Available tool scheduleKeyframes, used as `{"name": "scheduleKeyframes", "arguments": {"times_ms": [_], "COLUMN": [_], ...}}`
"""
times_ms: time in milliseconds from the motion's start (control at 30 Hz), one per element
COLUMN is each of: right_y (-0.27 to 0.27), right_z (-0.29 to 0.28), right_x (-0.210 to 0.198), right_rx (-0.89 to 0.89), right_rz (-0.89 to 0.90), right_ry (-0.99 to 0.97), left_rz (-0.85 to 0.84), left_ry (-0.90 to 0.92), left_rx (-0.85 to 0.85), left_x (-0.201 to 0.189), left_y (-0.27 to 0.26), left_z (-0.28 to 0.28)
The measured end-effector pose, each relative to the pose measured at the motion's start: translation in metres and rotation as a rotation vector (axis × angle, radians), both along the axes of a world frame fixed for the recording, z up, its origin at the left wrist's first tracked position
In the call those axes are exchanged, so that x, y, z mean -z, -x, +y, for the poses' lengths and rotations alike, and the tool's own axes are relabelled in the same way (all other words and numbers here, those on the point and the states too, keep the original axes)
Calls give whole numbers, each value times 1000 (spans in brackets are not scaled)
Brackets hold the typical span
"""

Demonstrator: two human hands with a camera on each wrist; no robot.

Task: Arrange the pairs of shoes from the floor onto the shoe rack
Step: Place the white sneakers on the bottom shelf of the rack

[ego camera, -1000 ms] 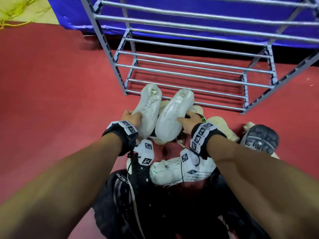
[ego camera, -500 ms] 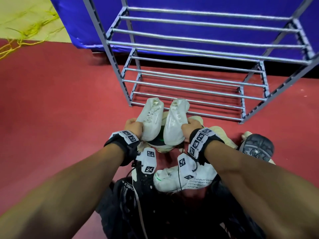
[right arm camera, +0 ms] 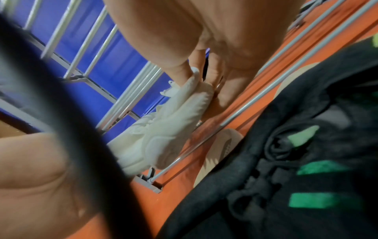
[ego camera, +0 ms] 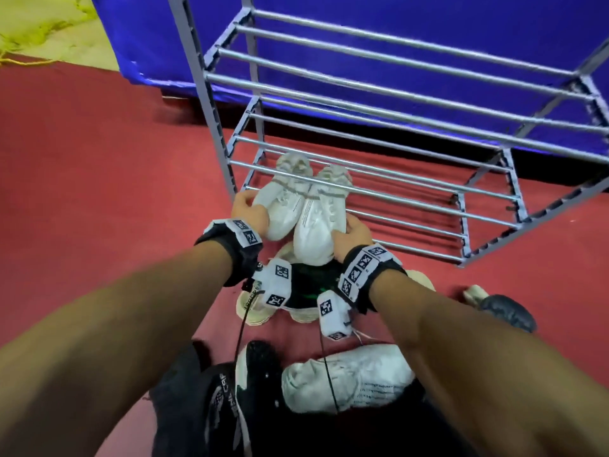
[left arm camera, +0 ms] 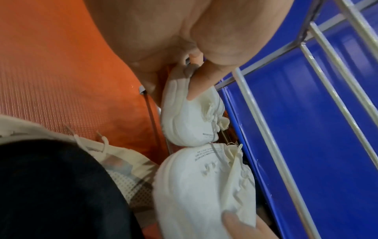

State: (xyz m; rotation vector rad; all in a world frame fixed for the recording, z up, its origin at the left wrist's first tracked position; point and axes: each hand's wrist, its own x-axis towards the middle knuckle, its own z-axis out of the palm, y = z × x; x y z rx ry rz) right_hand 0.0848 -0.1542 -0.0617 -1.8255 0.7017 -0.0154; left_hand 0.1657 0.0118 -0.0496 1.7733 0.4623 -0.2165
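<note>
My two hands hold a pair of white sneakers side by side, heels toward me. The left hand (ego camera: 247, 210) grips the left white sneaker (ego camera: 284, 198) by its heel end, its thumb (left arm camera: 201, 80) pressed on the upper. The right hand (ego camera: 350, 233) grips the right white sneaker (ego camera: 319, 225) in the same way. Both toes reach in over the front bars at the left end of the lowest shelf of the grey metal shoe rack (ego camera: 412, 196). In the right wrist view the right white sneaker (right arm camera: 163, 134) lies across those bars.
More shoes lie on the red floor near me: a cream shoe with a black and green inside (ego camera: 306, 288), a white sneaker (ego camera: 359, 380), a black shoe (ego camera: 227, 407) and an upturned dark sole (ego camera: 509, 313). A blue sheet (ego camera: 428, 28) hangs behind the rack.
Both hands have carried the white pair forward and away from me; the toes have gone from in front of the rack to over its lowest front bars.
</note>
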Motion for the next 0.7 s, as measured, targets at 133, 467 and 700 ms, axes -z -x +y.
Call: {"name": "scheduleKeyframes", "arguments": {"times_ms": [133,467,700], "right_y": [-18,-49,-27], "right_z": [15,7,11], "right_x": [-3,24,42], "right_rx": [73,95,41], "right_rz": [22,107,228], "right_ry": [50,88,-57], "left_rz": [9,37,267], "left_ry": [110,116,133], "left_rx": [-17,226,363], "left_x": [17,48,64], "left_y": [-19,-27,-17], "left_z": [7,12,22]}}
